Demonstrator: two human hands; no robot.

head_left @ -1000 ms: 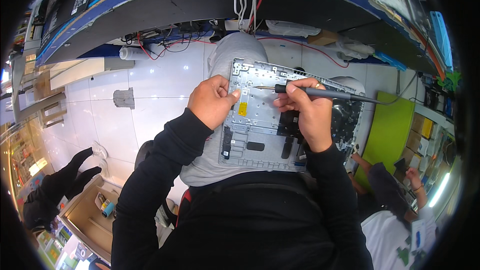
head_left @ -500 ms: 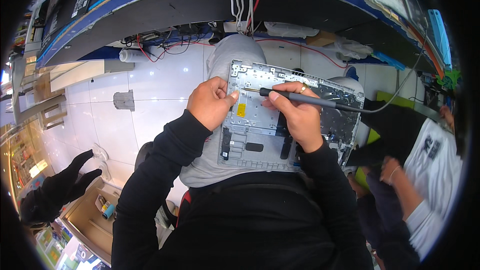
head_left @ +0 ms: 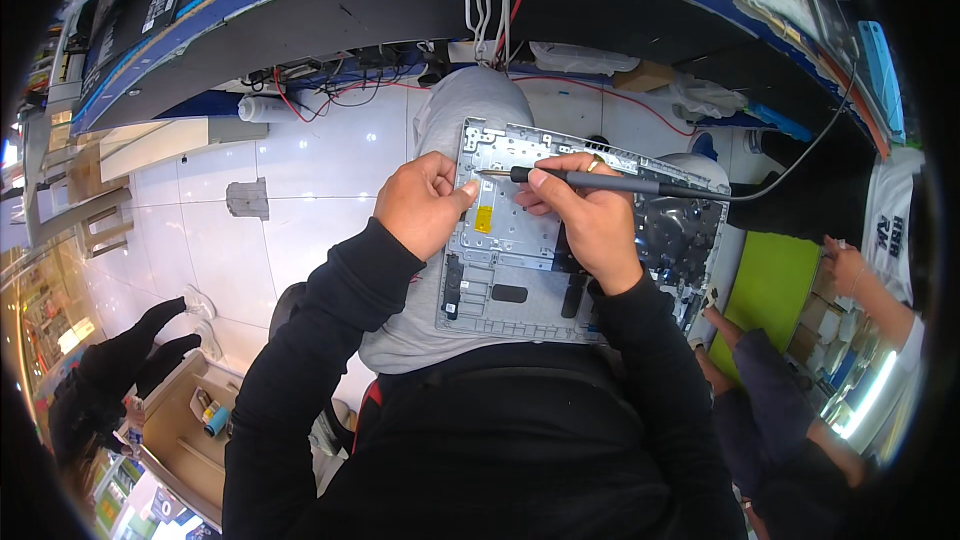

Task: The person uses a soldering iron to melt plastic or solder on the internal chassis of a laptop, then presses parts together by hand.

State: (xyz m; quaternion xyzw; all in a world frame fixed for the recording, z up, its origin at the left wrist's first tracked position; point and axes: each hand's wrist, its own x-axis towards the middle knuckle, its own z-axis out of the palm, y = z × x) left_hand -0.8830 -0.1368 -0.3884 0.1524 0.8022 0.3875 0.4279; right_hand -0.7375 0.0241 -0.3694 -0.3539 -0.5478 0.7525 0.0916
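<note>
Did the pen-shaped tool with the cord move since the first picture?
Yes, it moved left. The tip of the pen-shaped tool was to the right of the yellow patch on the metal panel; now it's about straight above it in the picture.

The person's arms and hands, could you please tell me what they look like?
The left sleeve and right sleeve are long and plain black, ending at the wrists. The left hand and right hand wear no gloves; the right has a ring on one finger.
</note>
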